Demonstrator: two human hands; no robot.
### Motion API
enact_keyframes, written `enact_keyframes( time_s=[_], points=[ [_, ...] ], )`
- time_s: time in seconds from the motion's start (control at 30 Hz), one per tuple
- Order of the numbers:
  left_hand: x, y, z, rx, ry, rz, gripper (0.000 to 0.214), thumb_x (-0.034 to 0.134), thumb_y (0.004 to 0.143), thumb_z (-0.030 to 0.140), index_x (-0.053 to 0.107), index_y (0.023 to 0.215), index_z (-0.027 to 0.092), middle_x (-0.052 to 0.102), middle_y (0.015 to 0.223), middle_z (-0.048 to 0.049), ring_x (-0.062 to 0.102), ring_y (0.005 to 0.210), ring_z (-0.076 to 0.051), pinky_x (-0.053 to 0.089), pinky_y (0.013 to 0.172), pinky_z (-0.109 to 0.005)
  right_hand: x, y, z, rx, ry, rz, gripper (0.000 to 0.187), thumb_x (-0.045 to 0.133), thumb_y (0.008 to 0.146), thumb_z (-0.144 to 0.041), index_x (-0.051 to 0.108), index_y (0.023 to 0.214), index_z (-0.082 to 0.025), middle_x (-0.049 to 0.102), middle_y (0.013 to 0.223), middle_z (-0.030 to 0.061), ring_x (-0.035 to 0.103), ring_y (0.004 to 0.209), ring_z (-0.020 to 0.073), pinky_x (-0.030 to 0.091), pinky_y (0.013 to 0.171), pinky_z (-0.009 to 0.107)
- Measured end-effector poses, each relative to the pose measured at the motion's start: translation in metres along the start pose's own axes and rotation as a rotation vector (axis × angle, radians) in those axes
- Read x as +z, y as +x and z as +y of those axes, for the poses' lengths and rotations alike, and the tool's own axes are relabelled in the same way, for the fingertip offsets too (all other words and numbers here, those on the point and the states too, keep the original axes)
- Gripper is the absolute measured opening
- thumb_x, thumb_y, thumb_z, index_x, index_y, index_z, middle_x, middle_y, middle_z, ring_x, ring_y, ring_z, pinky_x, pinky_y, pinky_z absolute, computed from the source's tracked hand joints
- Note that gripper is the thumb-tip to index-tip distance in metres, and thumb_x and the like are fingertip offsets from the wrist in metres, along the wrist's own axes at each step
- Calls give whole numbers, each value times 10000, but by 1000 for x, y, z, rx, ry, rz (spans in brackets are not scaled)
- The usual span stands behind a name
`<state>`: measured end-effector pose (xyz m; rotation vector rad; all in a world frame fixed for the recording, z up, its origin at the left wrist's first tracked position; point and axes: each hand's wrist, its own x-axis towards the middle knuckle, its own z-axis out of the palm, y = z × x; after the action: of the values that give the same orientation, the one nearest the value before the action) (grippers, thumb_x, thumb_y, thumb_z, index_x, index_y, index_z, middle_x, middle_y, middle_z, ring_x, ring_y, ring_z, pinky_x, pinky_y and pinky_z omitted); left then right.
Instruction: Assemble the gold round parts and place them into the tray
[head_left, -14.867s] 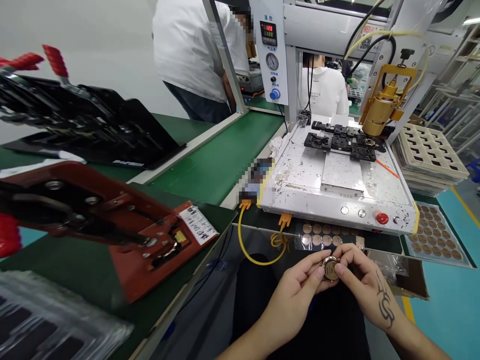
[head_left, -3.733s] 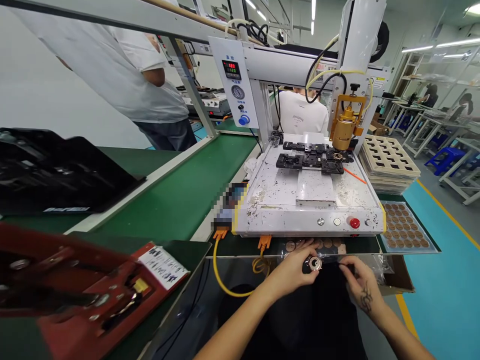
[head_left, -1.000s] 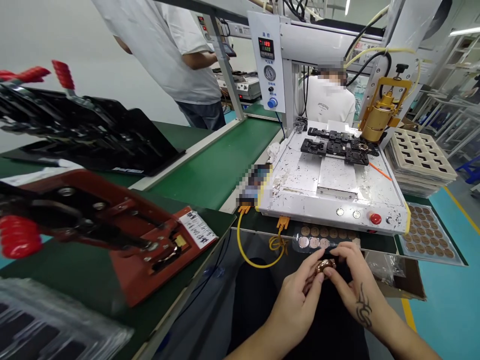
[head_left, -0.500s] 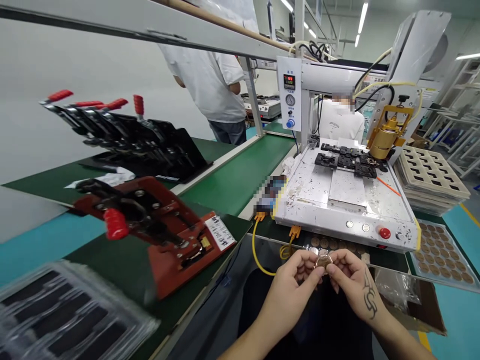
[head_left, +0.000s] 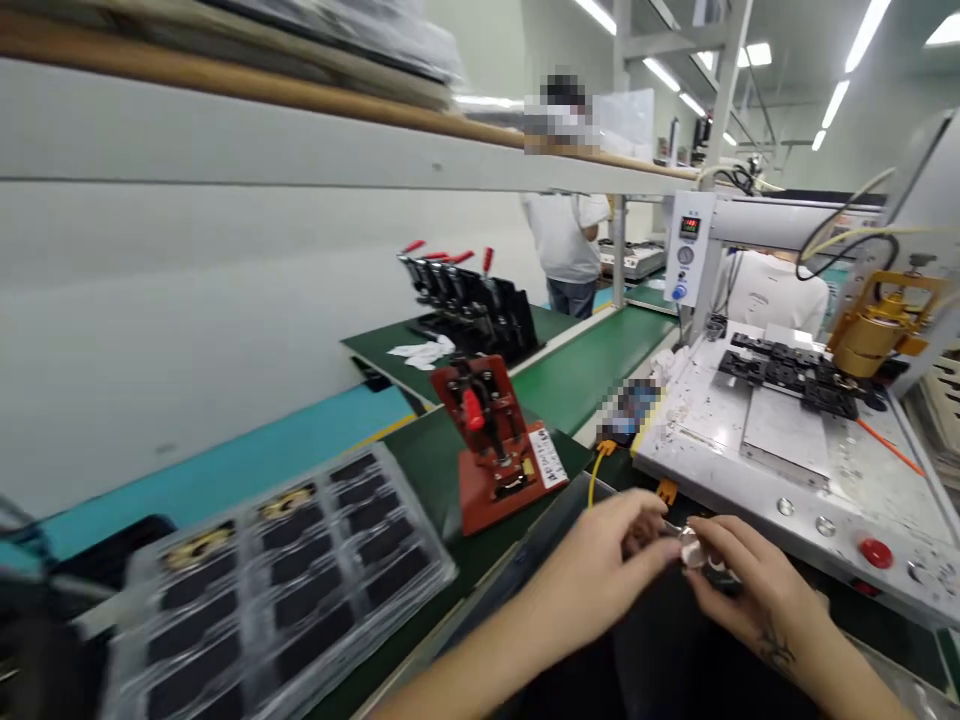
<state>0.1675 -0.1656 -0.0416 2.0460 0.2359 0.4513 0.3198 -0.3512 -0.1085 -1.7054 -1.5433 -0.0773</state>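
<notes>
In front of my lap, at the lower right of the head view, both hands meet around a small round silvery metal piece (head_left: 691, 548). My left hand (head_left: 622, 550) is closed, its thumb and fingertips pinching at the piece's left side. The fingers of my right hand (head_left: 739, 570) grip the same piece from the right. Blur and the fingers hide its detail. Just beyond the hands is the front edge of a white press machine (head_left: 697, 475). A reddish-brown toggle-clamp fixture (head_left: 480, 495) with a red handle stands to the left of my hands.
A clear plastic tray (head_left: 442, 570) with dark compartments lies at the lower left. Behind the fixture are several black toggle clamps (head_left: 465, 300) and a green conveyor belt (head_left: 592, 370). A gold press head (head_left: 870, 335) overhangs black jigs (head_left: 795, 375). People stand beyond.
The view has swung left, bringing the plastic tray fully in and shifting the machine rightward. My hands still hold the round piece, and the right hand has turned more over it.
</notes>
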Motion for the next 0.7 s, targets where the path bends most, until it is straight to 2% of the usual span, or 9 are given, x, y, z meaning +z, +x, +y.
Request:
enact_keyframes(
  time_s=[0.07,0.13,0.2,0.3,0.33,0.4,0.5,0.6,0.7],
  points=[
    [-46,7,8,141,238,230,130,698,973,359,721,1000,234,759,933,-39,680,835,-210,525,779,-315,2,8,1,22,46,47,491,711,943,-193,604,1404,-325,738,1041,65,721,830,238,623,721,353],
    [-93,15,6,318,437,443,198,626,1014,384,697,922,223,731,882,-51,644,814,-213,512,798,-343,4,16,0,62,106,93,418,705,944,-228,620,1343,-318,713,990,50,680,760,220,597,665,342],
    [-129,21,-6,460,561,465,324,562,1037,376,631,757,230,666,747,-46,592,742,-211,485,762,-353,7,21,-2,107,154,137,361,704,936,-255,643,1287,-311,699,960,40,652,731,212,574,650,340],
    [-152,25,-27,542,658,326,486,529,1035,327,421,567,251,449,540,16,425,571,-185,385,653,-347,14,30,-6,155,224,174,302,718,917,-291,685,1217,-294,686,888,28,634,704,210,554,638,340],
    [-153,27,-30,549,661,306,514,536,1028,321,361,550,252,387,519,33,373,543,-177,350,631,-346,16,34,-7,164,252,175,281,718,919,-302,696,1199,-287,681,863,24,627,692,206,547,626,334],
    [-153,30,-27,532,614,354,540,540,1029,341,300,554,251,330,526,50,331,527,-165,311,609,-337,23,46,-7,161,301,152,258,713,929,-308,703,1185,-275,670,834,17,614,685,198,537,614,323],
    [-165,45,-2,424,437,558,520,494,1066,436,356,601,248,376,576,48,388,550,-155,328,596,-308,35,73,-4,132,317,85,294,712,924,-289,696,1215,-252,672,833,16,612,694,191,535,626,318],
    [-202,63,16,345,241,676,399,439,1083,488,530,793,229,580,696,9,574,664,-176,459,708,-303,56,102,0,119,320,50,321,726,897,-294,698,1209,-225,660,793,2,607,670,181,530,626,316],
    [-245,61,1,213,324,756,291,478,1053,467,601,1072,204,733,1027,-82,683,936,-226,502,896,-350,81,118,5,108,330,30,295,717,887,-296,706,1170,-213,645,774,-7,595,656,173,518,608,304]
  ],
)
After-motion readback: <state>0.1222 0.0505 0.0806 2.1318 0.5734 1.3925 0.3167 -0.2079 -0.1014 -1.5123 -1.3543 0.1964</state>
